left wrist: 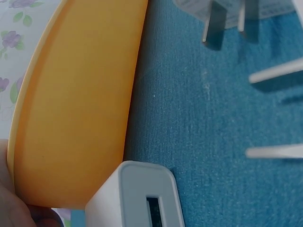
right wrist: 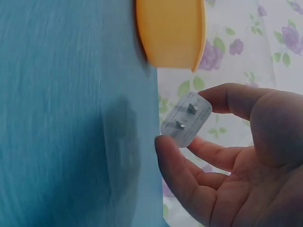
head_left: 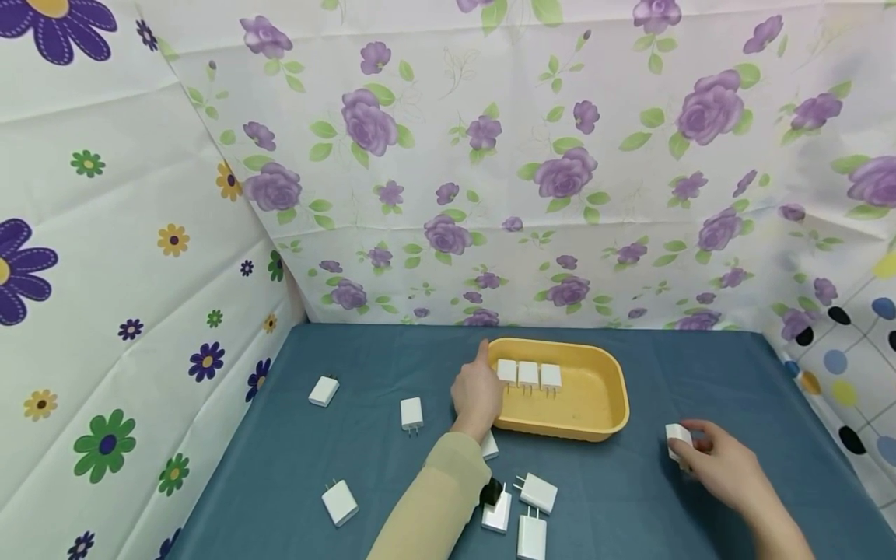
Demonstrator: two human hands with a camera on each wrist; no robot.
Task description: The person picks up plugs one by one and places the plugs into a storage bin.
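Observation:
My left hand grips the left end of a yellow plastic tray, its index finger pointing along the rim. In the left wrist view, fingers hold the end of the tray wall. Three white plug chargers stand in a row inside the tray's left part. Right of the tray, my right hand pinches another white charger between thumb and fingers, above the cloth. Its two metal prongs face the right wrist camera.
Several white chargers lie loose on the blue cloth: one at the far left, one nearer, one left of my hand, and a cluster in front of the tray. Flowered sheets rise behind and at the sides.

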